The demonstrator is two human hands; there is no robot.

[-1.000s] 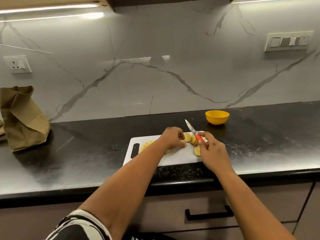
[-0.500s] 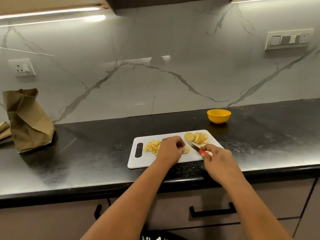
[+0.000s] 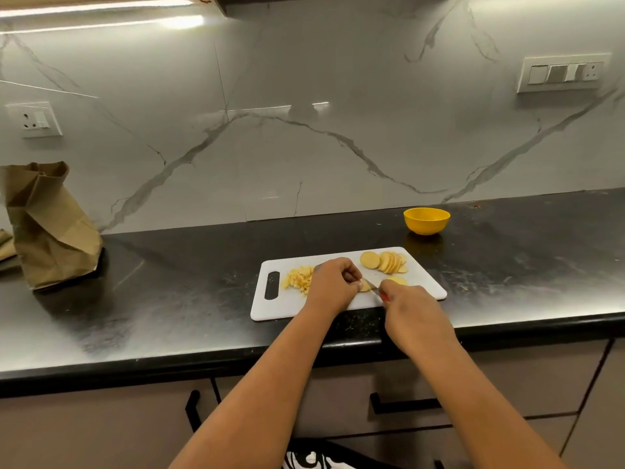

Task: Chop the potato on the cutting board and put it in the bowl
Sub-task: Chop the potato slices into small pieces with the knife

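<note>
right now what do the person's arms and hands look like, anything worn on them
Both forearms are bare from the bottom of the frame up to the wrists. The left hand and right hand wear no gloves, and no rings, watch or bracelets show. Between the arms at the bottom edge, a black-and-white patterned garment shows.

Single view only, head-worn, wide-angle, looking forward and down from standing height at front edge of desk (image 3: 169,299). Faces marble back wall (image 3: 304,147) square-on; straight lines bow toward frame edges. Forearms enter from bottom, hands meeting over cutting board (image 3: 270,309) just below and right of frame centre, at arm's reach. Bowl (image 3: 426,220) farther back, toward wall. Paper bag (image 3: 50,228) at far left edge. Cabinet fronts (image 3: 101,428) fill bottom strip. No second view, so no shared area.
</note>
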